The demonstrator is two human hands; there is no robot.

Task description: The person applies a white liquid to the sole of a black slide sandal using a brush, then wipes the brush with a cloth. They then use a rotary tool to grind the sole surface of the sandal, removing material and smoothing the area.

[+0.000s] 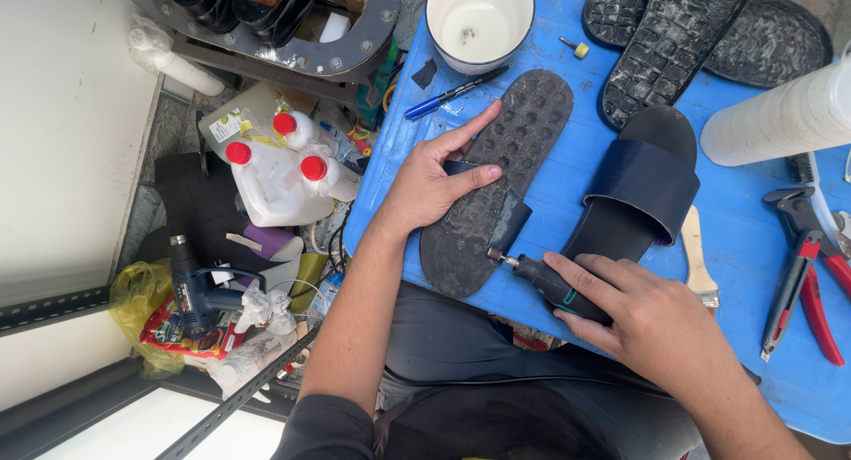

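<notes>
The left hand (432,183) lies flat, fingers spread and unclenched, pressing down on an upturned sandal sole (496,185) that stretches from about 7 o'clock to 1 o'clock across the blue tabletop (745,247). The sole shows a grey studded tread, with a dark blue strap end folded out from under it at its right edge. The forefinger points toward 1 o'clock along the sole's left rim, and the thumb reaches across its middle.

The right hand (651,323) is closed around a small black rotary tool (545,281), with the fingers wrapped over its body. The tool's metal tip points toward 10 o'clock and meets the sole's lower right edge; whether the bit actually touches the rubber is hard to tell.

Just to the right of the sole, at 3 o'clock from it, lies a dark blue slide sandal (640,190), right way up, its heel partly under the right hand. At 12 o'clock stands a white bowl (479,21), and a blue marker pen (454,93) lies between the bowl and the sole's toe. More dark soles (683,35) are piled at 1 o'clock, tread up. Red-handled pliers (802,278) rest at the tabletop's right edge, at 3 o'clock. Off the tabletop at 9 o'clock stand white jugs with red caps (279,172), and a dark heat gun (191,287) lies on the floor at 8 o'clock.
</notes>
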